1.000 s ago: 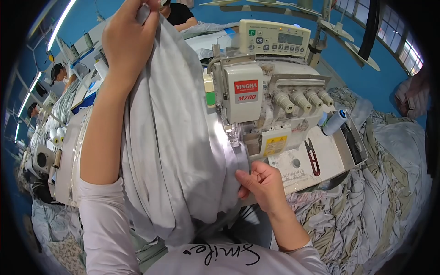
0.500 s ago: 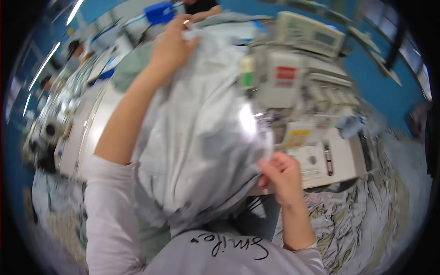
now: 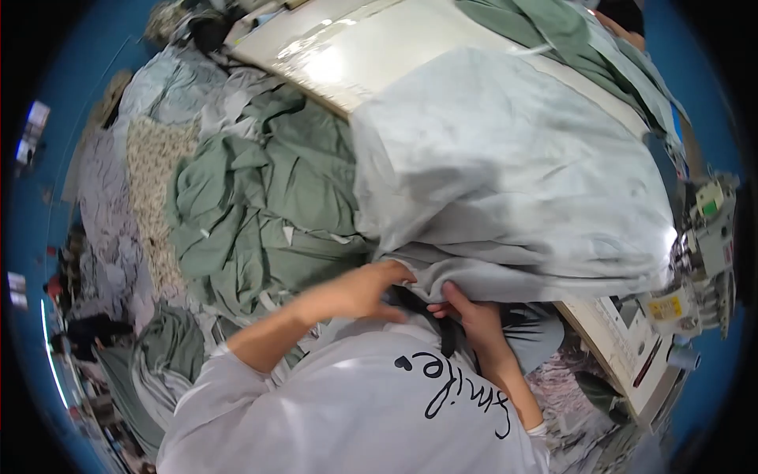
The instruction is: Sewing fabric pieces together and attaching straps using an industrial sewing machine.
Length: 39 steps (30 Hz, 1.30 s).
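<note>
item: pale grey cloth (image 3: 521, 174), one broad piece, spread over the near side of a white table (image 3: 371, 39); its right end reaches the sewing machine (image 3: 714, 245), its lower edge bunches before the wearer.

handling: probably light, soft and limp, prone to crease and slide (not fragile, by the look of it); best taken at the bunched lower edge, both hands apart.

left hand (image 3: 367, 291): blurred, thumb and fingers apart, fingertips at the cloth's bunched edge; cannot tell whether they touch it.

right hand (image 3: 476, 322): thumb and fingers together, apparently clamped on that edge.

container: shallow pale tray (image 3: 612, 336) beside the machine, holding dark red snips (image 3: 647, 363); blue thread spool (image 3: 684, 358) at its far side.

adjacent: green cloth heap (image 3: 268, 197), left.
</note>
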Tool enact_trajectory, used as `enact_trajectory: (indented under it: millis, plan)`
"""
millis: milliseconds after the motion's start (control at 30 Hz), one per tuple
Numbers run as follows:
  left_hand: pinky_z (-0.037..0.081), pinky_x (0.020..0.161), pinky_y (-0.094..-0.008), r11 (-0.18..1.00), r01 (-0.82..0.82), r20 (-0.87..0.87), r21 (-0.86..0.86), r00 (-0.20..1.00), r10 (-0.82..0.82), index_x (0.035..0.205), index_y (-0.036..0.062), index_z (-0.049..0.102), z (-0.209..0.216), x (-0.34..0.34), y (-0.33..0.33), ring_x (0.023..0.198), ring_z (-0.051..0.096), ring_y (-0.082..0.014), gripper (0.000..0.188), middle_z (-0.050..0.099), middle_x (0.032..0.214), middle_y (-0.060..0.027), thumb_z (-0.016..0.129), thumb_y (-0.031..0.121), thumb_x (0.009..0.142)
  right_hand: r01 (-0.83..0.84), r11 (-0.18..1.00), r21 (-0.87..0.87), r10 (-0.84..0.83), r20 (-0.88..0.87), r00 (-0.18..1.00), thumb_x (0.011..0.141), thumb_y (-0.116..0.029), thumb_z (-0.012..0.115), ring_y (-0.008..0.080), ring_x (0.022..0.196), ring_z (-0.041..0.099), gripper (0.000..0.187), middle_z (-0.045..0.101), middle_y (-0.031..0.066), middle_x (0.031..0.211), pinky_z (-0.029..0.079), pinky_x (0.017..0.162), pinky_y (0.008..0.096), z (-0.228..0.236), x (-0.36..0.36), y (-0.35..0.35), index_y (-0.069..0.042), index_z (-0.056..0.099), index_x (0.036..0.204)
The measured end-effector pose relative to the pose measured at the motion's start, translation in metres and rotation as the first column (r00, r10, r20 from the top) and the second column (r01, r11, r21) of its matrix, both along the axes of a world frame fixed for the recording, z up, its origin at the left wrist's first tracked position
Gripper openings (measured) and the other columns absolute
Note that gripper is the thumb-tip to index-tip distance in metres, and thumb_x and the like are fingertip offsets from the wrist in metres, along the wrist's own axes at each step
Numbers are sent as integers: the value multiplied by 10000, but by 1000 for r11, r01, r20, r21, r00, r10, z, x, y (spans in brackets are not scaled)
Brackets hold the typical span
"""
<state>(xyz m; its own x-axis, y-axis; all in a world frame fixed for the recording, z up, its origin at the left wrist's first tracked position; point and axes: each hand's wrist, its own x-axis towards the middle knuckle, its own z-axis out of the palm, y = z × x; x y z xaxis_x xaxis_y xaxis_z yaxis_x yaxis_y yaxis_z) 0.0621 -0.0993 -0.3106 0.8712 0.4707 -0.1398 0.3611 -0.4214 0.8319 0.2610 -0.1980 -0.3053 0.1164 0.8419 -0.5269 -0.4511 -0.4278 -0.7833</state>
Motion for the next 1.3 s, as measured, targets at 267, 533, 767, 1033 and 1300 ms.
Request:
enact_trajectory:
  millis: [267, 533, 767, 1033, 1300]
  plan:
    - [451, 714, -394, 460, -873, 324, 163, 488, 811, 985, 66, 518, -112, 4, 8, 854, 561, -334, 311, 565, 907, -134, 621, 120, 697, 205, 931, 302, -179, -111, 978, 850, -162, 571, 169, 791, 602, 269, 596, 48, 1036, 536, 523, 332, 99, 1, -45, -142, 538, 1116]
    - [434, 799, -413, 60, -940, 260, 337, 154, 953, 1048, 56, 571, -214, -75, 56, 936, 546, -347, 303, 581, 1028, -175, 495, 160, 774, 681, 413, 605, -698, -270, 663, 937, -104, 428, 53, 513, 279, 379, 302, -42, 602, 405, 674, 197, 176, 36, -14, -70, 402, 1313]
    - [481, 601, -382, 38, -916, 109, -399, -6, 994, 853, -25, 492, -196, -112, 72, 650, 601, -260, 221, 585, 718, -166, 359, 141, 915, 332, 548, 768, -253, -226, 941, 939, -74, 409, 77, 665, 487, 406, 531, 53, 916, 425, 603, 185, 156, 90, -8, -51, 350, 1340]
    - [277, 1010, -349, 657, -694, 627, -294, 379, 681, 1093, 57, 423, -93, -65, 85, 1173, 359, -286, 433, 357, 1260, -161, 651, 52, 724, 335, 634, 696, -213, -260, 942, 948, -98, 393, 157, 768, 611, 360, 584, 122, 1006, 543, 653, 241, 155, 116, -2, -71, 395, 1307]
    - [393, 902, -435, 789, -577, 35, 211, 811, 584, 1170, 57, 486, -180, 5, -11, 1097, 466, -373, 498, 514, 1146, -198, 640, 200, 718, 275, 682, 677, -192, -197, 961, 943, -117, 417, 154, 751, 609, 362, 593, 142, 926, 536, 629, 229, 161, 98, 17, -84, 401, 1303]
